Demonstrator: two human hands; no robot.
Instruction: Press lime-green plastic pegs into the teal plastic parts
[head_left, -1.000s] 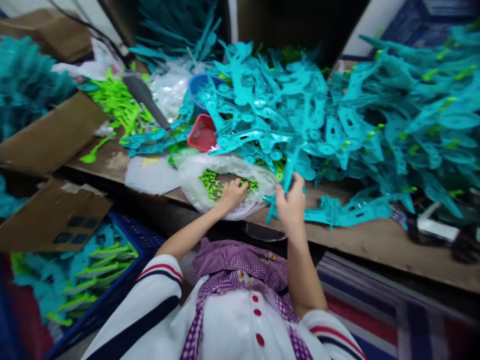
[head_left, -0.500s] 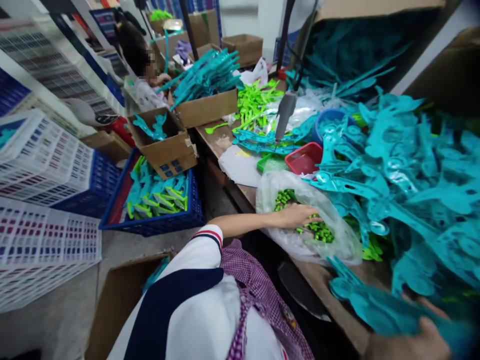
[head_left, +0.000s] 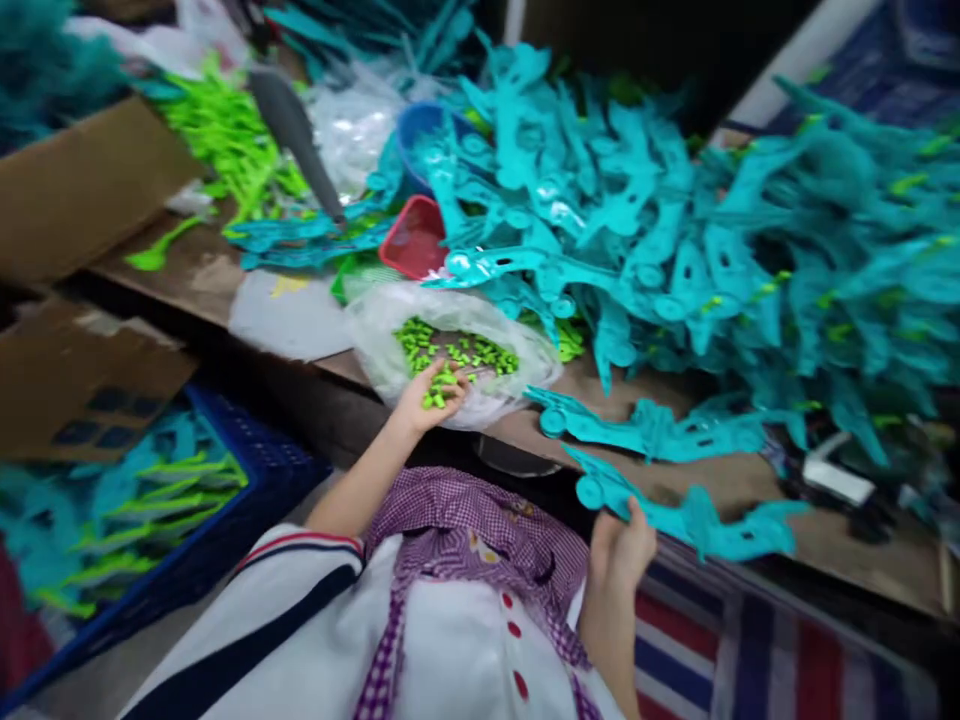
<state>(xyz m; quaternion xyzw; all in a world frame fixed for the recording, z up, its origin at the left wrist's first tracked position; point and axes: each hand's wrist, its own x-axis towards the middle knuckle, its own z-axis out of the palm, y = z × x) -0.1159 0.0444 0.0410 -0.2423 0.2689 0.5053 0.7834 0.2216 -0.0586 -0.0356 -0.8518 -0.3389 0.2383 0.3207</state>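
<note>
My left hand is palm up at the near rim of a clear plastic bag, its fingers curled around several small green plastic pieces. More such pieces lie loose inside the bag. My right hand grips one end of a long teal plastic part, held level just off the table's front edge. Behind it, a second teal part of similar shape lies along the table. What the teal parts belong to, I cannot tell.
A large heap of teal parts covers the right of the table. A red tray, blue tub, grey hanging tool and green parts stand behind the bag. At left are cardboard and a blue crate.
The view has turned right. My left hand has come from inside the bag to its near rim with green pieces. My right hand has brought the teal part in toward my body.
</note>
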